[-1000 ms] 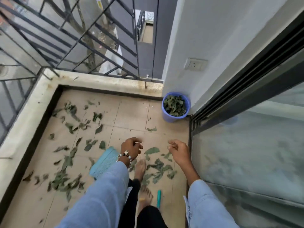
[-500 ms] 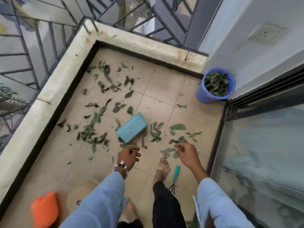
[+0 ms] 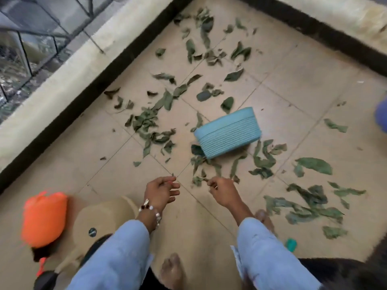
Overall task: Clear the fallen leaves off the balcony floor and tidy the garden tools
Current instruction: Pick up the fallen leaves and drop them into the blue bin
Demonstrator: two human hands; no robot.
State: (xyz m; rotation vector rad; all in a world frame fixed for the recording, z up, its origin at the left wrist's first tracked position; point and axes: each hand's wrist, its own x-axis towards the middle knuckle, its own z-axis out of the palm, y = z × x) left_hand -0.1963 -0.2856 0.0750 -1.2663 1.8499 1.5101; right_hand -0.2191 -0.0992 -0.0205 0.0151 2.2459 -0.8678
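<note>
Green fallen leaves (image 3: 150,124) lie scattered over the beige tiled balcony floor (image 3: 303,97), with a thick patch of leaves at the right (image 3: 310,204). A light-blue ribbed basket (image 3: 228,132) lies on its side among them. My left hand (image 3: 161,191) hovers above the floor with loosely curled fingers and holds nothing. My right hand (image 3: 222,190) hovers beside it with curled fingers, its fingertips close to a small leaf (image 3: 199,180); I see nothing in it. A teal tool handle (image 3: 291,244) pokes out by my right sleeve.
An orange object (image 3: 44,218) and a beige round container (image 3: 100,222) stand at the lower left. The blue bucket (image 3: 382,116) shows only at the right edge. A raised concrete ledge (image 3: 62,84) with a railing borders the floor. My bare feet (image 3: 172,271) stand below my hands.
The view has swung down and left, so the bucket slid to the right edge and the orange object came closer. Both hands keep much the same pose, now nearer each other.
</note>
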